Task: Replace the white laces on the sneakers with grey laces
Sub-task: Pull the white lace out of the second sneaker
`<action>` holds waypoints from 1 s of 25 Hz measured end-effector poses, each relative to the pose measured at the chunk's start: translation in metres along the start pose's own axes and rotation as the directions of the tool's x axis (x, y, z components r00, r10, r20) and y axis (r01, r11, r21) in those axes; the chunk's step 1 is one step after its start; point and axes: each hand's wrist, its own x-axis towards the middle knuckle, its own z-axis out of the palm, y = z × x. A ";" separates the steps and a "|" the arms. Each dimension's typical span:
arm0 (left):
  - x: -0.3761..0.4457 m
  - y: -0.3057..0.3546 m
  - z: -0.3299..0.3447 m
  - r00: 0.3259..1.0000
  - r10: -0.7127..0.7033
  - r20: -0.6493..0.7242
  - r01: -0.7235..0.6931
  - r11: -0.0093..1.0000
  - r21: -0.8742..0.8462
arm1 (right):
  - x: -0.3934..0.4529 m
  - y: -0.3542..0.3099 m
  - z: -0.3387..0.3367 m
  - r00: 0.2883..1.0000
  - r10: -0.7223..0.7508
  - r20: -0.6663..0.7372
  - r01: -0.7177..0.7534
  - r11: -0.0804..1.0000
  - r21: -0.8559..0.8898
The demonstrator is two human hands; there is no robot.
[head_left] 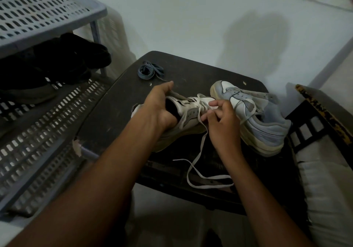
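Gripping the near sneaker (183, 119) by its collar, the left hand (160, 105) has its fingers curled around the opening, thumb stretched toward the grey laces (150, 71) bundled on the dark table (191, 69) beyond. The right hand (223, 120) pinches the white lace (198, 162) near the eyelets, though the exact fingertip contact looks blurred; its loose end trails below the wrist. A second sneaker (257, 120) lies just beyond the right knuckles.

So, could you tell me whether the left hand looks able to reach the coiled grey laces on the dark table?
Probably yes: the coiled grey laces lie uncovered just beyond the left hand, but it grips the white sneaker and must let go first.
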 end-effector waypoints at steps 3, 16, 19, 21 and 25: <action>0.005 -0.007 0.000 0.999 0.018 0.051 -0.014 0.997 -0.072 | 0.004 0.003 0.005 0.999 0.042 -0.017 -0.042 0.999 -0.015; 0.003 -0.040 -0.009 0.901 0.350 0.255 -0.403 0.893 0.198 | -0.007 -0.007 0.010 0.999 0.037 0.025 -0.029 0.962 -0.270; 0.011 -0.055 -0.005 0.931 0.258 0.258 -0.332 0.892 0.306 | -0.005 0.006 0.004 0.991 0.130 0.026 -0.121 0.966 -0.230; 0.012 -0.060 -0.005 0.937 0.229 0.264 -0.310 0.894 0.324 | 0.002 0.013 -0.004 0.984 0.169 0.058 -0.157 0.973 -0.172; 0.010 -0.057 -0.004 0.945 0.281 0.166 -0.313 0.924 0.218 | 0.007 0.017 -0.009 0.934 0.262 0.243 -0.302 0.943 0.141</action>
